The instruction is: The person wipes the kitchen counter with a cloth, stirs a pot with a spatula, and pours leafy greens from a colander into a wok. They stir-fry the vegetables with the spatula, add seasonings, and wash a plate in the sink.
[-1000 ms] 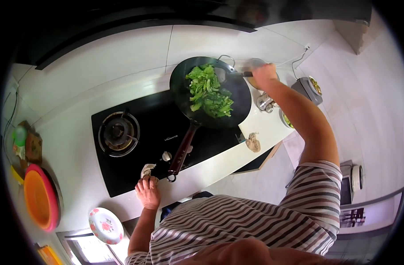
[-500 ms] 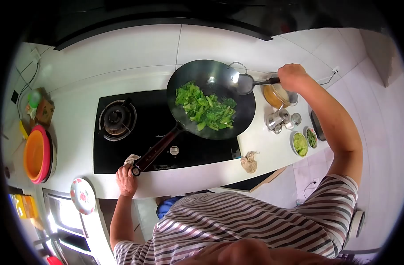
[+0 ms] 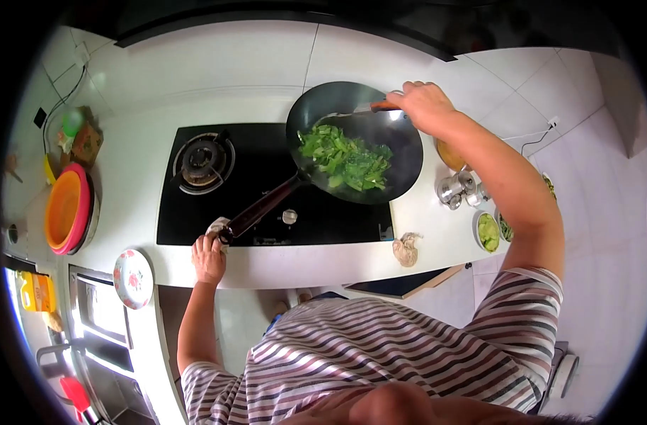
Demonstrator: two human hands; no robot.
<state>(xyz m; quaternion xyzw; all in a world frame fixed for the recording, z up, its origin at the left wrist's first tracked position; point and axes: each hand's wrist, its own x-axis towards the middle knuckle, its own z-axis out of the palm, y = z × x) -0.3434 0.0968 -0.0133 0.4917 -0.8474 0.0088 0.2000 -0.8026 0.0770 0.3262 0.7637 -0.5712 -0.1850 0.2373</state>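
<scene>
A dark wok sits over the right side of the stove, holding chopped leafy greens with faint steam. My right hand reaches over the wok's far right rim. It is closed around the handle of a wok spatula, whose metal end extends left toward the top of the greens. Down at the counter's front edge, my left hand is closed on a beige cloth. Its fingers lie beside the end of the long wok handle, and the cloth is partly hidden beneath them.
The black stove has a second burner at left. Stacked basins and a floral plate stand farther left. On the right are glass jars, a bowl of sliced green vegetable and a crumpled cloth.
My right hand has moved left over the wok, bringing the spatula from the right rim to the far side of the greens. My left hand stays by the handle end. The view has shifted slightly.
</scene>
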